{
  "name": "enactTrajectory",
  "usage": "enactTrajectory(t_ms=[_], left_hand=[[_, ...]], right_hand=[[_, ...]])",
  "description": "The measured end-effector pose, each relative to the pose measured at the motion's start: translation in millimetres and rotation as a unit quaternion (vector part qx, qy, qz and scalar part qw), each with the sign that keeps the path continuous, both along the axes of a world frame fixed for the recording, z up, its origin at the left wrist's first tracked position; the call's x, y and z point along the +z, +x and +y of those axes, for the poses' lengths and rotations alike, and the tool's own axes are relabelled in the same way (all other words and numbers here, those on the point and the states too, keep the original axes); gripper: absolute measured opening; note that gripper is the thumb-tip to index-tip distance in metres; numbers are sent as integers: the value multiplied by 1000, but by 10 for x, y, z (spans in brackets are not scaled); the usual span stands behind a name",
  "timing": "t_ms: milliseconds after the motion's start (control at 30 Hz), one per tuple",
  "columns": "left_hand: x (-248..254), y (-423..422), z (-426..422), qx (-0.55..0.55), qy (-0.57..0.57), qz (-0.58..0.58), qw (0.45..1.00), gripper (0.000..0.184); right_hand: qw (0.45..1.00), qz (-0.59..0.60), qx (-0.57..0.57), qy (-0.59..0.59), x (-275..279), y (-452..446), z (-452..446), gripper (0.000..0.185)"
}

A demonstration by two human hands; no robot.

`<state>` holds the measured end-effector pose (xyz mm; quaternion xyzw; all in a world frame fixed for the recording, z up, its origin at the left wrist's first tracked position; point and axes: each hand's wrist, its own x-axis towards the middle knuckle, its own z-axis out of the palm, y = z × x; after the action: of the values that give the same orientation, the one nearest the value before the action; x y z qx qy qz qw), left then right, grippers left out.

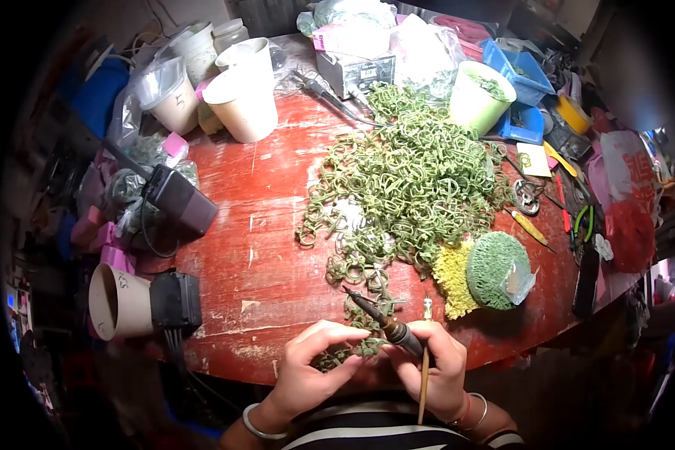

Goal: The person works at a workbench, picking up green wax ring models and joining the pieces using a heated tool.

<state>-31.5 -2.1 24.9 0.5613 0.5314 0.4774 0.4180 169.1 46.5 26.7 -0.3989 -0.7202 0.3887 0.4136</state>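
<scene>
My left hand (305, 373) is closed near the table's front edge, thumb and fingers pinching a small green ring piece (369, 347). More green pieces show inside its curl. My right hand (444, 366) grips a soldering iron (382, 319) with a dark pointed tip aimed up and left. The same hand also holds a thin wooden-handled tool (424, 382), upright beside the iron. Just beyond my hands, a large heap of green rings (420, 172) spreads over the red table (240, 247), with a few stray rings trailing toward me. What the iron's tip touches, if anything, I cannot make out.
Right of my hands sit a yellow spongy block (454, 279) and a round green textured pad (495, 262). White buckets (244, 105) stand at the back left, a green-filled cup (481, 97) at the back. Pliers (583, 223) and a yellow-handled tool (531, 227) lie right.
</scene>
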Motion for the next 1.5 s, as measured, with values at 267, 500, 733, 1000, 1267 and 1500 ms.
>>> enactTrajectory(t_ms=[267,500,733,1000,1267,1500], left_hand=[[-2,-14,-3,-16,3,7,1000,36],[-41,29,-21,-13,-24,-38,999,43],[-50,13,-23,-24,-23,-41,999,49],[-24,-2,-20,-36,-21,-14,999,48],[-20,-19,-57,7,-70,-85,994,45],[21,-243,48,-39,-118,-627,769,46]], right_hand=[[1000,-7,-2,6,-4,1,0,28],[1000,-4,-4,-1,-21,-3,1,26],[1000,-26,10,-15,-17,5,0,25],[1000,-19,10,-13,-25,-2,-10,26],[997,-77,-19,22,38,229,-68,27],[955,-240,-124,125,60,814,-210,28]])
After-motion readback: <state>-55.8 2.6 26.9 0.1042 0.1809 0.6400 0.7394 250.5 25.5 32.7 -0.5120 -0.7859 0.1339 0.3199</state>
